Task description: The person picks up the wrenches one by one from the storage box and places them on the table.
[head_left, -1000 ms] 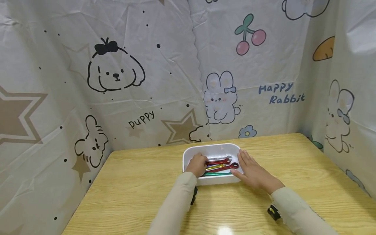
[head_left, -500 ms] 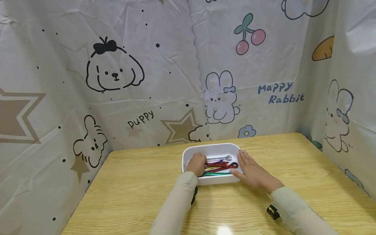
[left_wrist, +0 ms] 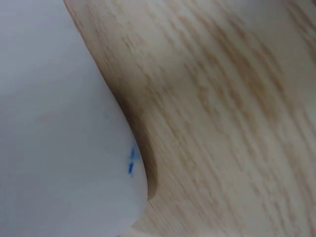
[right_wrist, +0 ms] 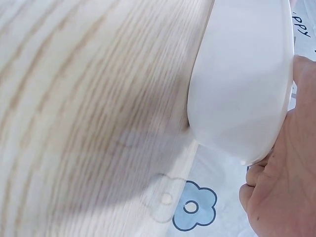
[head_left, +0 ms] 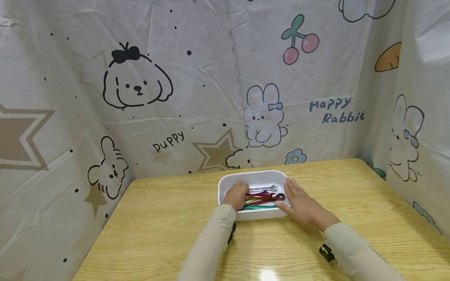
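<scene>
Mostly, we worry about tangling: the red wrench (head_left: 268, 197) seems to lie over others in the white tray (head_left: 251, 216) on the tabletop (head_left: 168, 234), so a pull could drag the silver wrench (head_left: 260, 189) on the far side or the green wrench (head_left: 260, 207) by the near wall. Our left hand (head_left: 236, 196) reaches into the left end, fingers curled; we cannot tell what they pinch. Our right hand (head_left: 304, 203) touches the right end, fingers straight, thumb apart; too light a brace might let the tray slide.
</scene>
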Action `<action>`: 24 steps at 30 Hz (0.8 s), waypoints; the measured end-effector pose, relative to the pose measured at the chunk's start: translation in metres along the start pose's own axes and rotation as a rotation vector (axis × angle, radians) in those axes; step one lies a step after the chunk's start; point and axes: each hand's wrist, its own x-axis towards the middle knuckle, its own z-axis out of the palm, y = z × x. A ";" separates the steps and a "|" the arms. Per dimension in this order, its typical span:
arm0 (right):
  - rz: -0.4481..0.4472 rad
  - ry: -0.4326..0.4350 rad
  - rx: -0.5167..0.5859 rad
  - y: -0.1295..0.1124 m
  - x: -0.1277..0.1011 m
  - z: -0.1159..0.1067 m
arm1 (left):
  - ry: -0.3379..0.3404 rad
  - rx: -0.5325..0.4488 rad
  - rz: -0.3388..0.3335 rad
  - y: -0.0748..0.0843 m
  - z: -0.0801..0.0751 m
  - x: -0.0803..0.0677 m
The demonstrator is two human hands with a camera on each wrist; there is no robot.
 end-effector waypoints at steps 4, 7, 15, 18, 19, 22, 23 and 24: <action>-0.007 0.005 -0.003 0.001 0.000 0.000 | 0.004 -0.031 0.019 0.001 -0.001 -0.001; -0.012 0.009 -0.006 0.001 0.000 0.000 | 0.029 -0.033 0.030 0.001 -0.001 -0.001; -0.014 0.013 -0.012 0.000 0.000 0.002 | 0.136 -0.063 0.013 0.002 -0.010 0.000; -0.019 0.020 -0.016 0.000 0.000 0.002 | 0.135 -0.094 -0.006 0.003 -0.021 0.002; -0.018 0.020 -0.019 0.000 0.000 0.001 | 0.131 -0.108 -0.016 0.004 -0.025 0.003; -0.017 0.018 -0.023 0.000 0.000 0.001 | 0.140 -0.133 -0.030 0.004 -0.037 0.006; -0.014 0.014 -0.021 0.000 0.000 0.001 | 0.143 -0.142 -0.038 0.003 -0.040 0.006; -0.010 0.009 -0.021 0.000 0.000 0.001 | 0.148 -0.151 -0.044 0.003 -0.044 0.006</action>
